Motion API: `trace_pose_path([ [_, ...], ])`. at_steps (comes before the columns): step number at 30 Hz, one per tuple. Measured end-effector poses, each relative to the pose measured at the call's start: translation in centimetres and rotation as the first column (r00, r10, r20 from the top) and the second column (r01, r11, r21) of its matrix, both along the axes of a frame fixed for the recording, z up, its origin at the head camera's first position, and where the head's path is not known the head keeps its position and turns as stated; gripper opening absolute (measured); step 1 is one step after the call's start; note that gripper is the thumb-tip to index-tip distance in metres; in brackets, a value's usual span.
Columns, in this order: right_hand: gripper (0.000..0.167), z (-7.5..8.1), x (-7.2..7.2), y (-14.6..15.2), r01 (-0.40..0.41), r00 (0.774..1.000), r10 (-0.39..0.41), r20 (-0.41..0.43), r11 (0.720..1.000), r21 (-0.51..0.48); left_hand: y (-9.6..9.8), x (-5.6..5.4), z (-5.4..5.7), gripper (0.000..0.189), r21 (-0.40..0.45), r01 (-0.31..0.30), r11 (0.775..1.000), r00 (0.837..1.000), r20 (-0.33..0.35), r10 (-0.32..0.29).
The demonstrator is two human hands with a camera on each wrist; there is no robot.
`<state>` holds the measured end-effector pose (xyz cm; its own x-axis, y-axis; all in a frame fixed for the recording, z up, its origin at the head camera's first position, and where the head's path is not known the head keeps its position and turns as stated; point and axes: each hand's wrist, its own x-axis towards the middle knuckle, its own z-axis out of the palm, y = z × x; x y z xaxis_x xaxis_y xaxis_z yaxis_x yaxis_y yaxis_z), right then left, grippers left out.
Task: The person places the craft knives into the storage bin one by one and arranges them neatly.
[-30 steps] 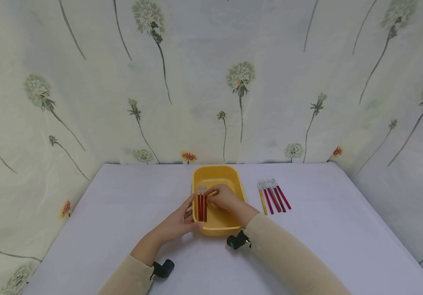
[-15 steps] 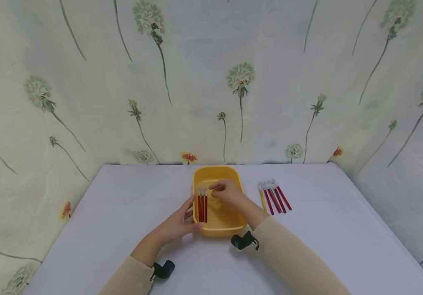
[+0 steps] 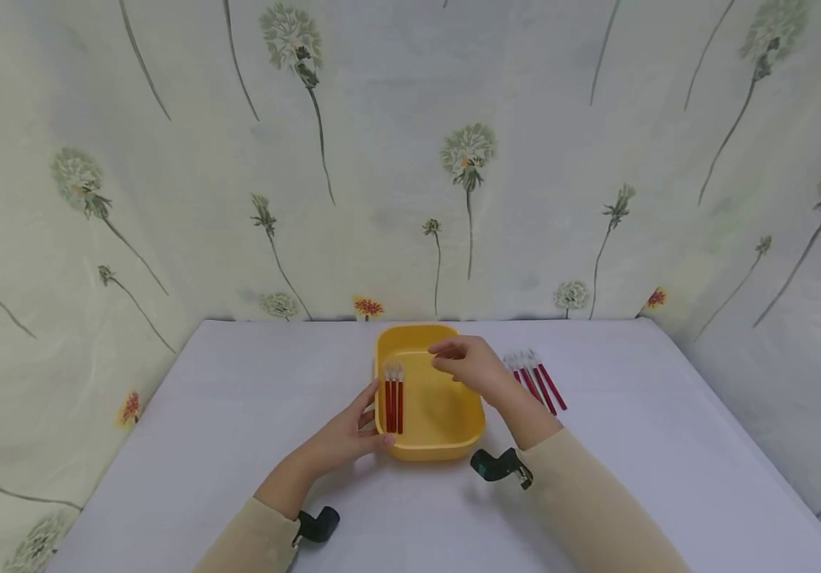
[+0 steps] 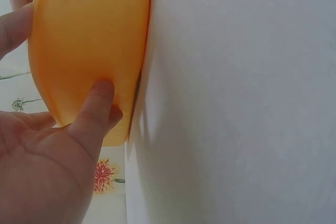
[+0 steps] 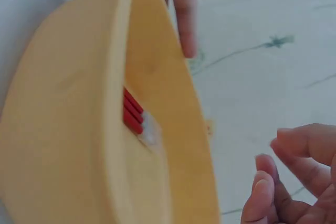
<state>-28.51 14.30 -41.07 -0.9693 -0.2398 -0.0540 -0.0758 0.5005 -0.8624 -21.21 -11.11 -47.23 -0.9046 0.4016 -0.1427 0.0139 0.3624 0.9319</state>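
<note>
A yellow plastic tray (image 3: 435, 452) sits mid-table. Three paintbrushes (image 3: 393, 406) with red handles and pale tips lie side by side along its left inner wall. My left hand (image 3: 335, 436) holds the tray by its near left corner, thumb at the rim. Fingers of that hand (image 4: 93, 111) press on the outer wall in the left wrist view. Over the tray's right part hovers my right hand (image 3: 475, 364), fingers bent, thumb apart, nothing between them. More red paintbrushes (image 3: 552, 387) lie on the table right of the tray, partly hidden by the right hand and wrist.
A white cloth (image 3: 267, 374) covers the table. Behind it hangs a backdrop (image 3: 396, 159) printed with dandelions, also running down both sides. A black wrist camera (image 3: 496, 465) on the right arm hangs near the tray's front right corner.
My right hand has left the brushes in the tray and moved right and upward. It now covers part of the right-hand group, hiding a yellow brush. The left hand stays put.
</note>
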Motion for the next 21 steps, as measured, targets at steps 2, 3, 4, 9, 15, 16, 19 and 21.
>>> trace_pose_path([
  [2,0.025,0.4,0.2,0.7,0.013,1.0,-0.013,0.002,1.0,0.001,0.0,0.0,0.0,0.101,-0.003,-0.003,1.0,1.0,0.0,0.003],
  [3,0.025,0.6,0.3,1.0,0.021,1.0,-0.021,0.006,1.0,-0.002,0.0,0.0,0.0,0.101,-0.002,-0.005,1.0,1.0,0.0,0.005],
  [4,0.026,0.7,0.3,1.3,0.024,1.0,-0.024,0.009,1.0,-0.003,0.0,0.0,0.0,0.101,0.001,-0.005,1.0,1.0,-0.001,0.005],
  [9,0.027,1.3,0.7,3.0,0.049,0.999,-0.049,0.024,0.999,-0.01,0.0,0.1,0.1,0.101,0.001,-0.007,1.0,1.0,-0.003,0.007],
  [15,0.031,1.4,1.1,5.2,0.089,0.995,-0.089,0.032,0.996,0.01,0.1,0.1,0.2,0.101,0.019,-0.005,1.0,1.0,0.005,0.005],
  [16,0.032,1.4,1.2,5.6,0.092,0.995,-0.092,0.032,0.996,0.014,0.1,0.2,0.2,0.1,0.022,-0.006,1.0,1.0,0.006,0.005],
  [19,0.033,1.2,1.4,6.7,0.112,0.993,-0.113,0.024,0.993,0.041,0.1,0.1,0.1,0.101,0.026,-0.006,1.0,1.0,0.014,0.006],
  [21,0.033,1.1,1.5,7.4,0.124,0.992,-0.125,0.018,0.991,0.052,0.1,0.1,0.1,0.102,0.023,-0.006,1.0,1.0,0.015,0.006],
])
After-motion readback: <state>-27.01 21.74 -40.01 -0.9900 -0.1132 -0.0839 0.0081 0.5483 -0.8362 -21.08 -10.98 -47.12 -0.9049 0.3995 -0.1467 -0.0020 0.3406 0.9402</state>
